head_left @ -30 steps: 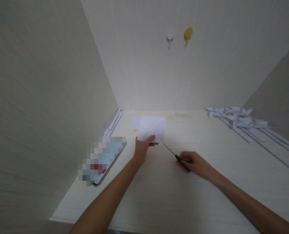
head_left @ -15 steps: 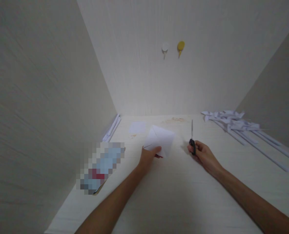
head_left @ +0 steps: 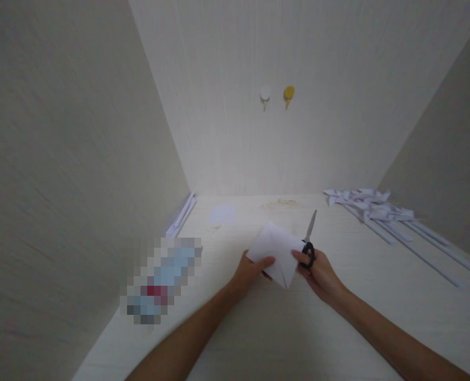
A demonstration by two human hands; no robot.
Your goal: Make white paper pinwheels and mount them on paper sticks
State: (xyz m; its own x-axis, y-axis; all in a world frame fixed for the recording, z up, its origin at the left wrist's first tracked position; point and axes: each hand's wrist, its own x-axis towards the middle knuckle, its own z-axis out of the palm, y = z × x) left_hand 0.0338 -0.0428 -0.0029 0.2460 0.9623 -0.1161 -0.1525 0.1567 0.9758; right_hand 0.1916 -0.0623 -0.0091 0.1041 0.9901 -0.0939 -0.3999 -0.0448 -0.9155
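A square of white paper (head_left: 277, 248) with cut lines running in from its corners is held up in front of me. My left hand (head_left: 253, 270) pinches its lower left side, thumb on top and fingers beneath. At its right corner is my right hand (head_left: 316, 270), which holds black-handled scissors (head_left: 308, 248) with the blades pointing up and away. The thumb of that hand also touches the paper's right edge. The scissor blades look closed and stand clear of the sheet.
Paper pinwheels on rolled sticks (head_left: 372, 209) lie at the right. White paper rolls (head_left: 182, 214) rest against the left wall, near a blurred-out item (head_left: 171, 275). A flat paper square (head_left: 223, 214), a small yellowish bit (head_left: 215, 228) and thin tan strands (head_left: 285, 202) lie at the back. Two hooks (head_left: 289, 93) hang on the wall.
The paper has moved right and nearer to me and has turned. My right hand has come in to its right edge, and the scissors now tilt to the right.
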